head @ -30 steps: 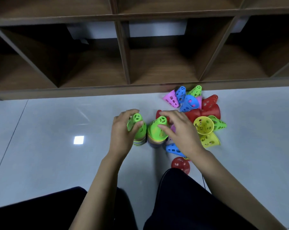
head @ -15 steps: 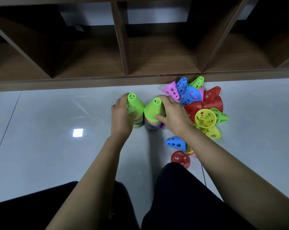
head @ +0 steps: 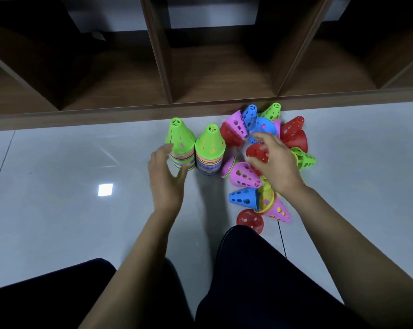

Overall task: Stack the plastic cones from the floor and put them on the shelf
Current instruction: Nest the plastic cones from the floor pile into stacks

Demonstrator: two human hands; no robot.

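Reaching over the loose cones (head: pixel 244 175) on the floor (head: pixel 58 174), your right hand (head: pixel 275 162) hovers, fingers spread, gripping nothing; lift only the red cone (head: pixel 256 151) under it. Use your open left hand (head: pixel 165 181) to steady the left stack (head: pixel 180 148), standing near the front edge of the shelf (head: pixel 105 113).

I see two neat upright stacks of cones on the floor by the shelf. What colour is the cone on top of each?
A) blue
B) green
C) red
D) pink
B: the left stack and the right stack each end in a bright green cone at the top.
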